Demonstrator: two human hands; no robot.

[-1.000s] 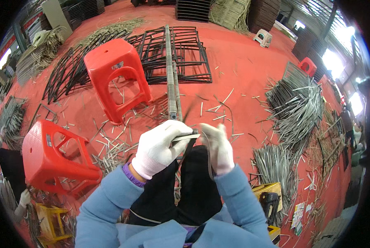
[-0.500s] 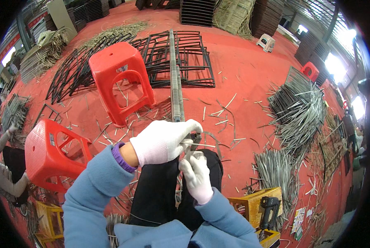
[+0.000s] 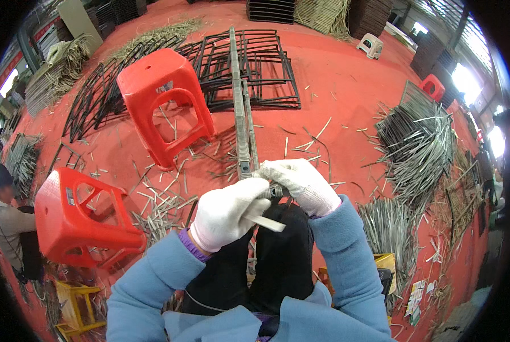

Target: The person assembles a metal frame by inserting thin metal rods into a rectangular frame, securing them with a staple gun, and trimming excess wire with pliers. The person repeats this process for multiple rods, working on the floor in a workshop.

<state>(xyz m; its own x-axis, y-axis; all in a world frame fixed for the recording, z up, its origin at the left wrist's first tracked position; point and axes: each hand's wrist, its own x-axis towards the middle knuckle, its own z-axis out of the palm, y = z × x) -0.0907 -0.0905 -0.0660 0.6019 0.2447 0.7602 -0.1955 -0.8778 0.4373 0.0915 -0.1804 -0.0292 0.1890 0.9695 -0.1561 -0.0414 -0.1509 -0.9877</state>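
A long narrow frame (image 3: 240, 119), bound in grey-brown flat strip, runs away from me above my knees, its near end between my hands. My left hand (image 3: 226, 214), in a white knit glove, is closed at the left of that end, and a pale flat strip (image 3: 266, 222) sticks out from under its fingers. On the other side my right hand (image 3: 303, 185), gloved alike, has its fingers pinched at the frame's near corner. A dark wrapped piece (image 3: 275, 191) shows just beneath the right fingers. The fingertips hide where the strip meets the frame.
Two red plastic stools (image 3: 158, 80) stand at the left. Black metal frames (image 3: 277, 68) lie ahead on the red floor (image 3: 323, 74). Grey strips (image 3: 420, 142) are heaped at the right, with scraps scattered about. A yellow stool (image 3: 75, 302) is low left; another person (image 3: 10, 228) sits far left.
My right hand has risen from above my lap to the frame's right side. The left hand has come down off the top of the frame's end to its left, with a strip end now showing.
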